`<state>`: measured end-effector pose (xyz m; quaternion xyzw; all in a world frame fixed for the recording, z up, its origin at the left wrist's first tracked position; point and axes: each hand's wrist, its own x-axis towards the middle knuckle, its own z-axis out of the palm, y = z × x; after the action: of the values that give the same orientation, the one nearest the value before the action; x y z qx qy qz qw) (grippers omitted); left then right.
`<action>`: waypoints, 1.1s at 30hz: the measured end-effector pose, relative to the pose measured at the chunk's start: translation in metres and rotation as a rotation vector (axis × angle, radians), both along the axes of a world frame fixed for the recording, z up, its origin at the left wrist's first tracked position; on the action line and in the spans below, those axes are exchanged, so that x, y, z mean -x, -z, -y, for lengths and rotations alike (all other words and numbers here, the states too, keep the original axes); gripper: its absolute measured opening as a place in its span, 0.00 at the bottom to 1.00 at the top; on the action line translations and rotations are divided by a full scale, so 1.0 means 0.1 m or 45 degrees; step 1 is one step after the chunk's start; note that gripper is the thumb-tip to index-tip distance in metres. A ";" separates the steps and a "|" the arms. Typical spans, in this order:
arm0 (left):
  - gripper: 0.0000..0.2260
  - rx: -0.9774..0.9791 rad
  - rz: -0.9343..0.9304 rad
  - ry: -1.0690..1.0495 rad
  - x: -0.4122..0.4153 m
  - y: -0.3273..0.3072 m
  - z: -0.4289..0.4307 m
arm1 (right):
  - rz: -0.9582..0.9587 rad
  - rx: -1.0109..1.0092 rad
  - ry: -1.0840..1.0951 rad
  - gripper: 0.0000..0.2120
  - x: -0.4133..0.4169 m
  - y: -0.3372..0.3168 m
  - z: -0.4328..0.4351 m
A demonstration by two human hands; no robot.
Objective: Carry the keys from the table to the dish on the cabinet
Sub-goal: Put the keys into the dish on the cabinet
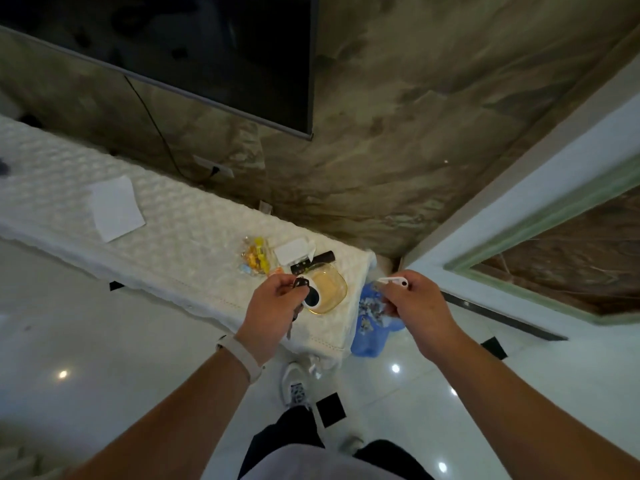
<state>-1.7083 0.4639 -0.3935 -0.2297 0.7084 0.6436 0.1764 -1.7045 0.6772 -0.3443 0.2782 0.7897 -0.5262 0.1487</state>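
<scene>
while left hand grips keys over dish, right hand pinching white tag

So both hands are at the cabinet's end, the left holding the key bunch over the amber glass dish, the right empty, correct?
Not quite: the right hand is not empty; it pinches a small white tag. The head view shows it. The left hand does hold the key bunch over the amber glass dish.

Both your bare forearms reach forward, a pale band on your left wrist. Your left hand is curled closed, fingers pinched together. Your right hand is likewise closed in a pinch, knuckles up.
</scene>
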 end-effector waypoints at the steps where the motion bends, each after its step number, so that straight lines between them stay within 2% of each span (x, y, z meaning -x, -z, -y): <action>1: 0.03 0.043 -0.007 0.018 0.09 0.10 0.02 | 0.003 -0.017 0.004 0.06 0.09 0.08 0.03; 6: 0.04 0.164 0.005 0.086 0.51 0.57 0.01 | 0.075 -0.040 -0.061 0.06 0.44 0.58 0.12; 10: 0.12 0.178 0.099 0.097 0.70 1.11 -0.09 | 0.198 -0.055 -0.119 0.03 0.70 1.23 0.09; 17: 0.07 0.126 0.320 -0.096 0.85 2.38 -0.38 | 0.301 -0.015 -0.273 0.09 1.00 2.68 0.06; 23: 0.04 0.100 0.371 -0.139 1.02 3.25 -0.47 | 0.301 -0.064 -0.401 0.10 1.19 3.72 0.04; 26: 0.02 0.148 0.361 -0.152 1.07 3.52 -0.52 | 0.273 -0.096 -0.502 0.10 1.24 4.03 0.04; 31: 0.04 0.244 0.332 -0.013 1.11 3.70 -0.63 | 0.253 -0.150 -0.651 0.02 1.23 4.22 0.03; 33: 0.06 0.289 0.310 0.032 1.11 3.70 -0.65 | 0.243 -0.144 -0.724 0.04 1.23 4.17 0.01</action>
<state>-1.8195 0.5292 -0.7632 -0.3155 0.7529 0.5245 0.2421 -1.8277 0.6766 -0.7617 0.1022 0.8463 -0.3903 0.3479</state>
